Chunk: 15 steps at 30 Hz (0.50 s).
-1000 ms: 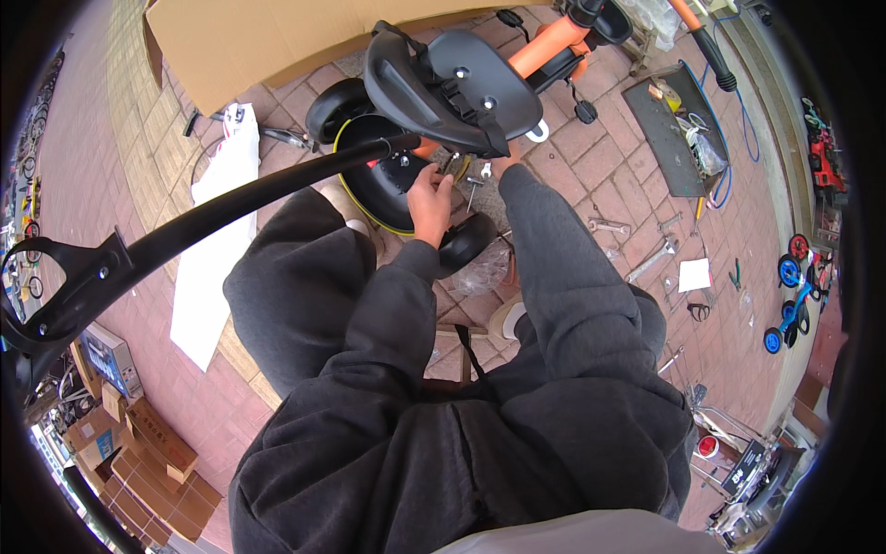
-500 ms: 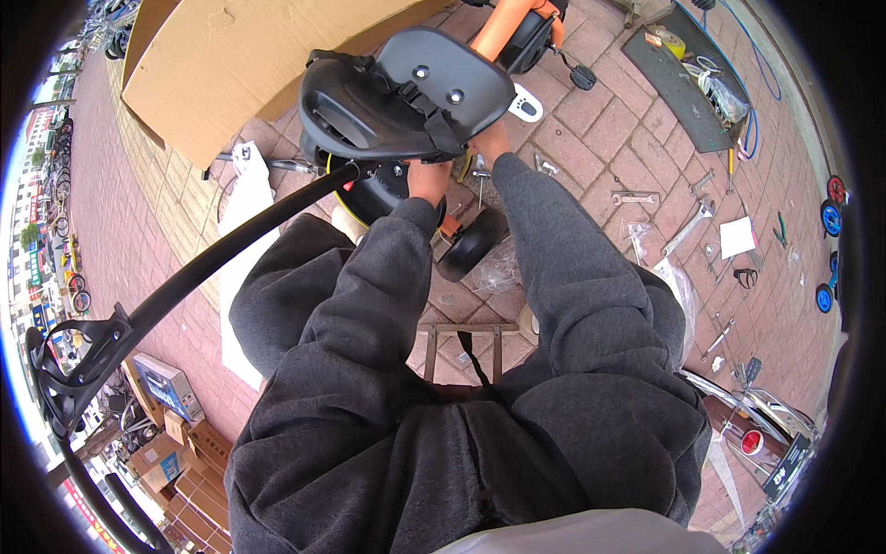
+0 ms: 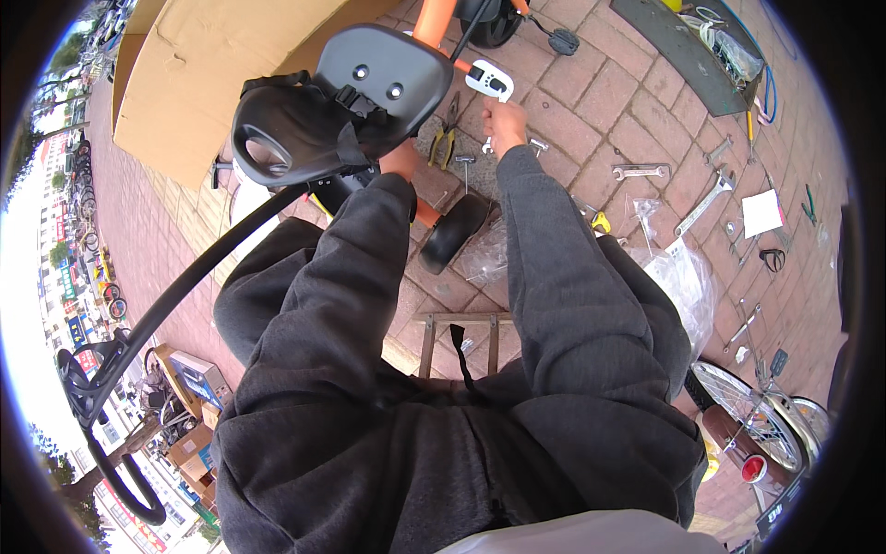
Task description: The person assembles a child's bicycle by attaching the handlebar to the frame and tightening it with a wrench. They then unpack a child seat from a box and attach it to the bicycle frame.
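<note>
A child's tricycle with a black plastic seat (image 3: 383, 74) and an orange frame (image 3: 434, 20) is tilted in front of me. My left hand (image 3: 399, 160) reaches under the seat's near edge, where its fingers are hidden. To the right of the seat, my right hand (image 3: 506, 126) is closed at the near end of a white footrest (image 3: 482, 78) with a black footprint cut-out. A black push bar (image 3: 198, 268) runs from beneath the seat toward the lower left. Below the seat a small black wheel (image 3: 456, 234) shows on an orange arm.
Pliers (image 3: 445, 137), a T-handle tool (image 3: 464, 172) and wrenches (image 3: 709, 201) lie on the brick paving. At the upper right is a dark tool tray (image 3: 678, 55). A large cardboard box (image 3: 198, 78) stands behind the tricycle; a low stool frame (image 3: 461, 319) sits between my legs. A bicycle (image 3: 752, 434) is at lower right.
My right hand has come out from the seat's edge to the white footrest. In the picture the tricycle sits further left, and pliers show beside the seat. My left hand stays under the seat.
</note>
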### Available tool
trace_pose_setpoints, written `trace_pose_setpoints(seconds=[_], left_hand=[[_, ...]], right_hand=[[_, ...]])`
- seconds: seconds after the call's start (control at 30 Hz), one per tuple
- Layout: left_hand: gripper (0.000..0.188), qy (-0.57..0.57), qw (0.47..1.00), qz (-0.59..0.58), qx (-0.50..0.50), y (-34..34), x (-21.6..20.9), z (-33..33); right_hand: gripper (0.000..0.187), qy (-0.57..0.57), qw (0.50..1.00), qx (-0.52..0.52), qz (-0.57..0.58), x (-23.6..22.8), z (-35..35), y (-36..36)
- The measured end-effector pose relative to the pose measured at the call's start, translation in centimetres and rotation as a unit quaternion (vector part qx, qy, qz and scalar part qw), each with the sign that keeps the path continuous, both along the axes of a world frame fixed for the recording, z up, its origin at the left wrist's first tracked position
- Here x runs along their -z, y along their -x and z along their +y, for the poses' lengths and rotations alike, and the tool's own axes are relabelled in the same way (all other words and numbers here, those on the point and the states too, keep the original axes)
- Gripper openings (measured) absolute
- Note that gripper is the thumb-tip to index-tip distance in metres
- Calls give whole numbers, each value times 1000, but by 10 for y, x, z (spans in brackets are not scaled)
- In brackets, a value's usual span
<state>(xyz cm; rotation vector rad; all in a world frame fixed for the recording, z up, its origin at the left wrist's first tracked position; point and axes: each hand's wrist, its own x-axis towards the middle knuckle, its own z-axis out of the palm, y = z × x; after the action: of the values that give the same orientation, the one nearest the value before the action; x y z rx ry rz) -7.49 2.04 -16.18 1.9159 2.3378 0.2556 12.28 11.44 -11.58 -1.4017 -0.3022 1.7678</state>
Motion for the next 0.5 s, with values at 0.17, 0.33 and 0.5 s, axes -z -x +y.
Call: trace_pose_setpoints(seconds=[0.17,0.33,0.5], left_hand=[[15,-106,992,-58,40,6,3,-1],[12,-64,993,87,40,11,16,3],[17,45,925,366,96,10,18,6]], right_hand=[[6,16,990,140,18,-4,22,-43],[5,-10,990,138,39,-25,26,-38],[6,-123,960,214,136,-80,37,-49]])
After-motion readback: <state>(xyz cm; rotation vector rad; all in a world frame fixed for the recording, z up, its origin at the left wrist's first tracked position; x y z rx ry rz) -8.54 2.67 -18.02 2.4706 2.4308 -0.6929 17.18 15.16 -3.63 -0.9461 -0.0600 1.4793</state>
